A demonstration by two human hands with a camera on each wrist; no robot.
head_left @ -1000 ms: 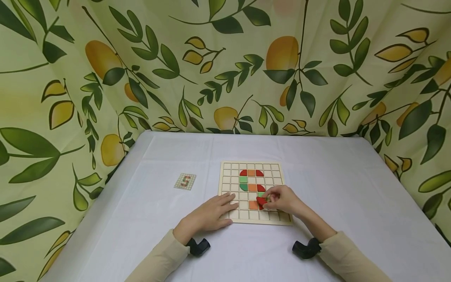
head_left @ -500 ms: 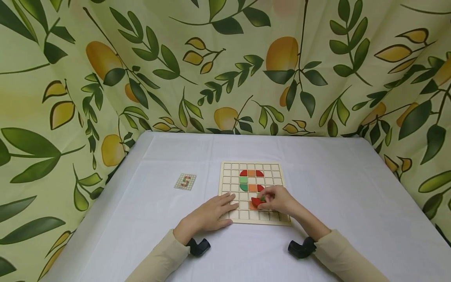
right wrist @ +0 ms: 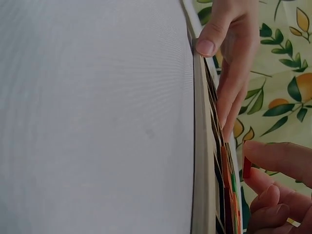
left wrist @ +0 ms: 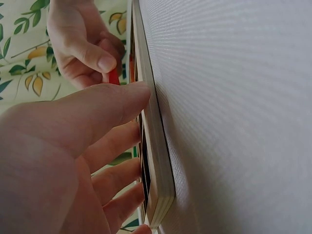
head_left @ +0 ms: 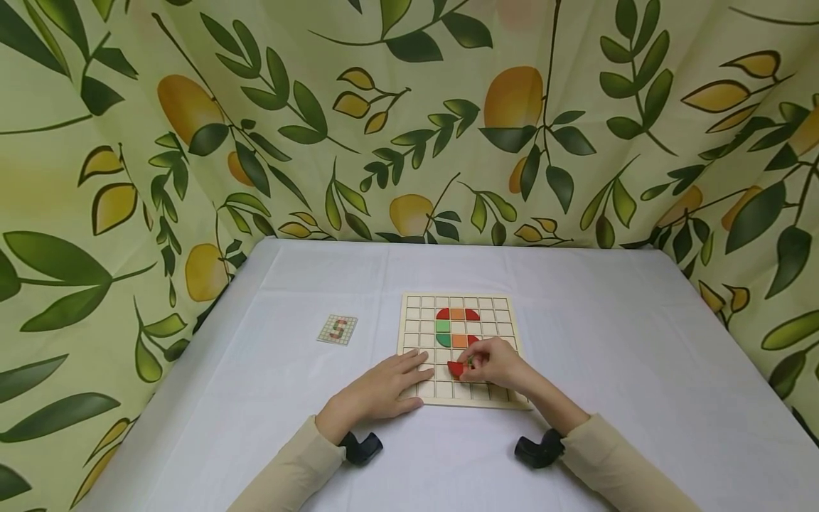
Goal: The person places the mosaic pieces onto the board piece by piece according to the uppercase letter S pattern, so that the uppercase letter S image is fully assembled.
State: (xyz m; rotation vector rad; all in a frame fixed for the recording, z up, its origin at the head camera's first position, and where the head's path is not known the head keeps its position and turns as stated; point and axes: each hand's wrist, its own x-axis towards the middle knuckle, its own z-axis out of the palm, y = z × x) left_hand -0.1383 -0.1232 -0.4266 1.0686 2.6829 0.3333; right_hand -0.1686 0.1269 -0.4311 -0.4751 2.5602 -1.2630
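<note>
A square wooden grid board [head_left: 500, 329] lies on the table, with red, orange and green tiles set in a curving shape. My left hand [head_left: 382, 386] rests on its front left part, fingers spread, the thumb [left wrist: 127, 97] at the front edge. Above the lower middle squares, my right hand [head_left: 499, 366] pinches a red tile with a rounded edge [head_left: 455, 368] between thumb and fingertips. A bit of green shows between those fingers. In the right wrist view the red tile [right wrist: 247, 167] stands on edge, apart from the board. The hand hides the board's lower right tiles.
A small card [head_left: 337, 330] printed with an S pattern on a grid lies left of the board. White cloth covers the table [head_left: 288, 284]; a leaf-and-fruit patterned curtain [head_left: 409, 142] hangs behind it. Black curved mounts [head_left: 362, 449] sit at both wrists.
My right hand has moved left across the board with the red tile, from the lower right squares over the lower orange tile, which it now covers. The left hand has stayed put.
</note>
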